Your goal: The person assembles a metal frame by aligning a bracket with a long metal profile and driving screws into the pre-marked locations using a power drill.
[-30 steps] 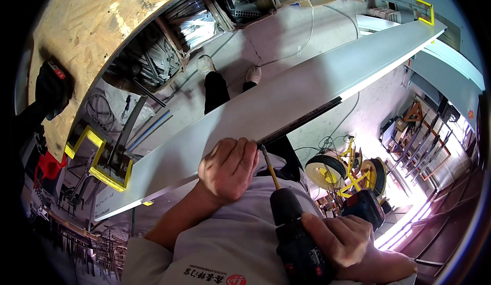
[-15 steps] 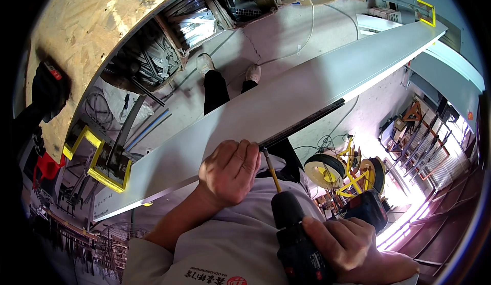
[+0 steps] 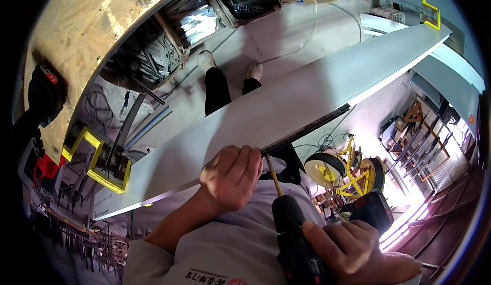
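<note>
A long pale grey panel (image 3: 286,101) lies slantwise in front of me, with a narrow black strip (image 3: 312,127) along its near edge. My left hand (image 3: 232,175) is closed at the strip's left end, its bent fingers against the panel's edge and its thumb hidden. My right hand (image 3: 348,246) is wrapped round the grip of a black cordless drill (image 3: 294,234). From the drill's chuck a long brass-coloured bit (image 3: 274,175) points up to the strip's end, close beside my left fingertips. Whether a screw sits at its tip is too small to tell.
Yellow-edged supports (image 3: 110,170) stand under the panel's left end, and another yellow bracket (image 3: 432,11) is by its far right end. A wooden board (image 3: 102,19) bears a black tool (image 3: 46,95). Yellow-framed wheels (image 3: 353,172) stand right, bins of metal profiles (image 3: 148,49) beyond.
The panel and strip sit very slightly further right in the view. My right hand and the drill have tilted a little; both hands keep their holds.
</note>
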### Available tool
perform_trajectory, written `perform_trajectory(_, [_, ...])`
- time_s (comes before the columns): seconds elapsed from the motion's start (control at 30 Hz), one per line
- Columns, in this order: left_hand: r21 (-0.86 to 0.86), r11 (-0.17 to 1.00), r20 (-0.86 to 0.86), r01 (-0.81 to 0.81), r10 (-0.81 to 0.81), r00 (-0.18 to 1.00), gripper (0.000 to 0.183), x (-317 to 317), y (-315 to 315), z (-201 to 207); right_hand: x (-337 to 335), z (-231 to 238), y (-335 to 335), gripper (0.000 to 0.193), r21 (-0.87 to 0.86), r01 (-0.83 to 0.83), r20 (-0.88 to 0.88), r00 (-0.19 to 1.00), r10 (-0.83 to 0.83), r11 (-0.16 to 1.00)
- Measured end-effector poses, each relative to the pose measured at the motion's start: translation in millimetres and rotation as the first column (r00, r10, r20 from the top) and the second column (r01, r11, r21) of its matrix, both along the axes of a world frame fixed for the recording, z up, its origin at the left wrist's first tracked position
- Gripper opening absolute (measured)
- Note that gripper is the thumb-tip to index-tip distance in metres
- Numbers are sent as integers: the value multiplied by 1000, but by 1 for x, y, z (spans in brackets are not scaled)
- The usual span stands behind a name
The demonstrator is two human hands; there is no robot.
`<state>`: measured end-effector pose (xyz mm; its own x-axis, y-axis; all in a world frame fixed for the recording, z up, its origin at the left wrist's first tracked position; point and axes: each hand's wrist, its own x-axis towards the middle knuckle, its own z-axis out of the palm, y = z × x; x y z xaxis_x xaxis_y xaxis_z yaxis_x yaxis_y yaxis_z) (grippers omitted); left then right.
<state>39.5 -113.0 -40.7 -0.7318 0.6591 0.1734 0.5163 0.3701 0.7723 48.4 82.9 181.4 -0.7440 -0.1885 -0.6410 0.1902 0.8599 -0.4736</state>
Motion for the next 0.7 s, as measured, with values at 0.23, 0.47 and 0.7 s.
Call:
perform_trajectory(0.23, [-33,999,-36,7,-8,999,23,-4,-1,4,-11,-2,2,45,-16,-19,11,1000,19,1000])
perform_trajectory(0.47, [-28,997,-10,-70,70,997,25,2,-3,9,6,5,5,67,-52,-81,67,994,84,995])
perform_trajectory(0.7, [-24,995,19,-94,94,995,17,6,3,11,-1,26,11,77,-18,-80,117,990,82,997])
